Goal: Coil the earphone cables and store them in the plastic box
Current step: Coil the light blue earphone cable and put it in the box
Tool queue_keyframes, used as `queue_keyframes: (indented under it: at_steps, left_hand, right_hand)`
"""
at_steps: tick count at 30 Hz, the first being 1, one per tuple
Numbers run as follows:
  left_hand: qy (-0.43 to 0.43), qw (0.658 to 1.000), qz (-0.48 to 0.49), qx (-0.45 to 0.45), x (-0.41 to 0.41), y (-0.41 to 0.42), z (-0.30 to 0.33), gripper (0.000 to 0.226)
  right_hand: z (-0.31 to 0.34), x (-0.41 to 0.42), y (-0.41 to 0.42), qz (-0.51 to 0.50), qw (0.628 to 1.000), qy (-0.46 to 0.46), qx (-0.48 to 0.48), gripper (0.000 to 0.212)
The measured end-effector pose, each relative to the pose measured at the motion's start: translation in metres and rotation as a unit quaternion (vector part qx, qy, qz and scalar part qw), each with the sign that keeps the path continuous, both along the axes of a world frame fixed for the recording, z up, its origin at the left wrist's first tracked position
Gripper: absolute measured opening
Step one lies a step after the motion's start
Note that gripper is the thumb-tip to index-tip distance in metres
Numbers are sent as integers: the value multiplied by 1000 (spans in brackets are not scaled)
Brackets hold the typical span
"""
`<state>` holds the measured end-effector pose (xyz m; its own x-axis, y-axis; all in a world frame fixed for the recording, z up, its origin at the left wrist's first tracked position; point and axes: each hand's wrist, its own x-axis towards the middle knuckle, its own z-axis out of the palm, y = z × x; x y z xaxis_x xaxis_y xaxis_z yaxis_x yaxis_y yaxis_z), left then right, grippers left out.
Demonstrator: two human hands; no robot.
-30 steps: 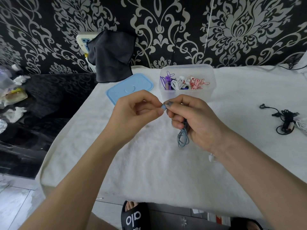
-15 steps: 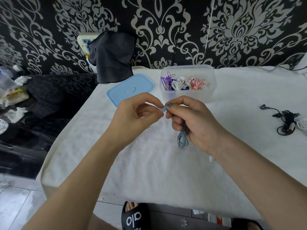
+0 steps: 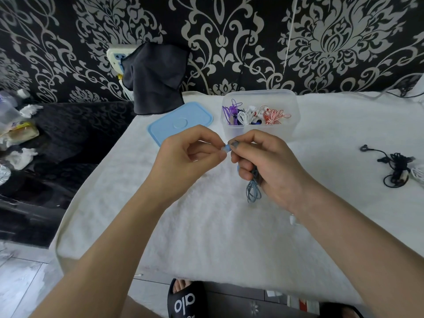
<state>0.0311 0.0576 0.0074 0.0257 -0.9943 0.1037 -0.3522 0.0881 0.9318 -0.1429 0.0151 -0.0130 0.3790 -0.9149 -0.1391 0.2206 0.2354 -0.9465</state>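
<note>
Above the white towel, my right hand [image 3: 268, 166] is closed around a grey-blue earphone cable [image 3: 253, 191]; its coiled loops hang below my fist. My left hand [image 3: 188, 157] pinches the cable's light blue end piece [image 3: 227, 148] between thumb and forefinger, right against my right fingertips. Behind my hands stands the clear plastic box [image 3: 284, 97], open, holding purple, white and red coiled earphones. A tangled black earphone [image 3: 394, 168] lies on the towel at the right, with a white cable [image 3: 418, 173] at the frame edge beside it.
The box's blue lid [image 3: 179, 122] lies flat left of the box. A dark cloth [image 3: 156, 76] hangs over a wall socket behind it. The white towel [image 3: 206, 226] covers the table; its front edge is near my sandalled foot [image 3: 185, 299]. Clutter sits on the dark surface at left.
My hands stay together, with only small finger shifts at the blue end piece. The hanging loops have barely moved.
</note>
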Motion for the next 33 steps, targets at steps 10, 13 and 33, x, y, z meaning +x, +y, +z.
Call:
queue_keyframes:
  at_steps: [10, 13, 33]
  left_hand:
    - [24, 1000, -13, 1, 2, -1, 3, 9]
    - [39, 999, -22, 8, 3, -1, 3, 8]
    - [41, 999, -15, -10, -2, 3, 8, 7]
  right_hand:
    - [3, -2, -2, 34, 998, -37, 23, 9]
    - [4, -1, 0, 37, 997, -50, 38, 9]
    - [9, -2, -2, 31, 995, -73, 55, 11]
